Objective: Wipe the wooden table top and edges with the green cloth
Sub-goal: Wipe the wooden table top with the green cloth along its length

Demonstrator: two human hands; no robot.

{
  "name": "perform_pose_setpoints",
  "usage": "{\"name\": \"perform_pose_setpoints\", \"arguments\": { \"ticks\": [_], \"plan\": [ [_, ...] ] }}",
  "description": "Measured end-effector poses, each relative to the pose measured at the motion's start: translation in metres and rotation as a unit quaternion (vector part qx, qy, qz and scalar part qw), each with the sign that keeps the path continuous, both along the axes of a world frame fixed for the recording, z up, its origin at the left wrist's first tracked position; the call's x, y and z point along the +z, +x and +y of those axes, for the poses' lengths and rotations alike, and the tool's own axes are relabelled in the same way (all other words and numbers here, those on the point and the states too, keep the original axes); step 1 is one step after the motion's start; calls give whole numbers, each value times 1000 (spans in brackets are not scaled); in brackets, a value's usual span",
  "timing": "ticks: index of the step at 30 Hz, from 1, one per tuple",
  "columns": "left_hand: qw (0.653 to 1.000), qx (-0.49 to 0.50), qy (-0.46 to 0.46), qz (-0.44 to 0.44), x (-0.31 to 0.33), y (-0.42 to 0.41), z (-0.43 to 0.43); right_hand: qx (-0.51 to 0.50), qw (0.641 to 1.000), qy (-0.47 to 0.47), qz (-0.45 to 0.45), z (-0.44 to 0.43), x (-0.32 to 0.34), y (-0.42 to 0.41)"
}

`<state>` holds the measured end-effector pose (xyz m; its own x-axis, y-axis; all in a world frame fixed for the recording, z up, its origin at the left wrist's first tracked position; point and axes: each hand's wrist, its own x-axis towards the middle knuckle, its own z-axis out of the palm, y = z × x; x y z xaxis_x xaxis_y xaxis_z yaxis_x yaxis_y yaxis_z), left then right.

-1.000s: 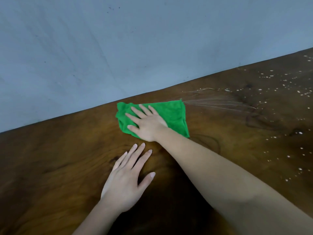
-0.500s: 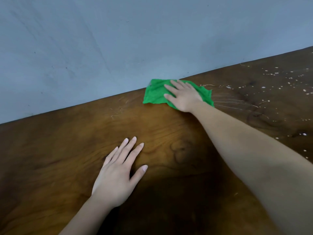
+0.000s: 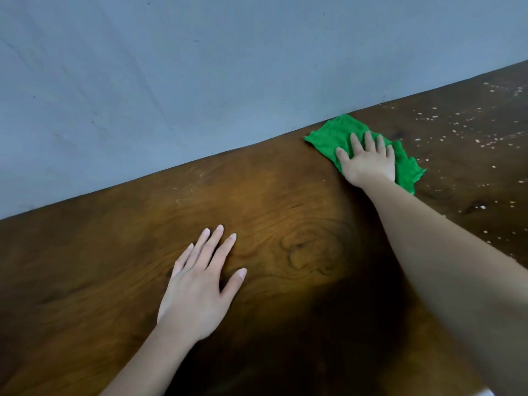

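A dark wooden table top point(image 3: 271, 212) fills the lower part of the view. The green cloth point(image 3: 331, 135) lies crumpled at the table's far edge, right of centre, where the wood meets the wall. My right hand point(image 3: 368, 161) presses flat on the cloth with fingers spread, covering its middle. My left hand point(image 3: 200, 281) rests palm down on bare wood, nearer to me and to the left, fingers apart and holding nothing.
A blue-grey wall point(image 3: 200, 81) runs along the table's far edge. White specks and droplets point(image 3: 457, 130) are scattered over the wood to the right of the cloth. A dark shadow lies on the near part of the table.
My right hand has slid the green cloth to the right along the far edge, towards the white specks. My left hand has stayed flat in place.
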<state>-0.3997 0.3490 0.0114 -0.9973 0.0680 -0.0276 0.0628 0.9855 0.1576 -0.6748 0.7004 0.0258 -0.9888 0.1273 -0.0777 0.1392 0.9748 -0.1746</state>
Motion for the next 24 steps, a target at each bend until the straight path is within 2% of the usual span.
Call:
{"name": "perform_pose_setpoints", "arguments": {
  "ticks": [15,20,24],
  "plan": [
    [998,-43,-36,10,-8,-4,-6,101,995,-18,4,-44,-4,189],
    [995,-89,-44,8,-11,-5,1,118,992,-29,8,-45,-5,259],
    [990,-135,-39,8,-9,-6,37,123,992,-39,10,-35,-7,305]
  ]
}}
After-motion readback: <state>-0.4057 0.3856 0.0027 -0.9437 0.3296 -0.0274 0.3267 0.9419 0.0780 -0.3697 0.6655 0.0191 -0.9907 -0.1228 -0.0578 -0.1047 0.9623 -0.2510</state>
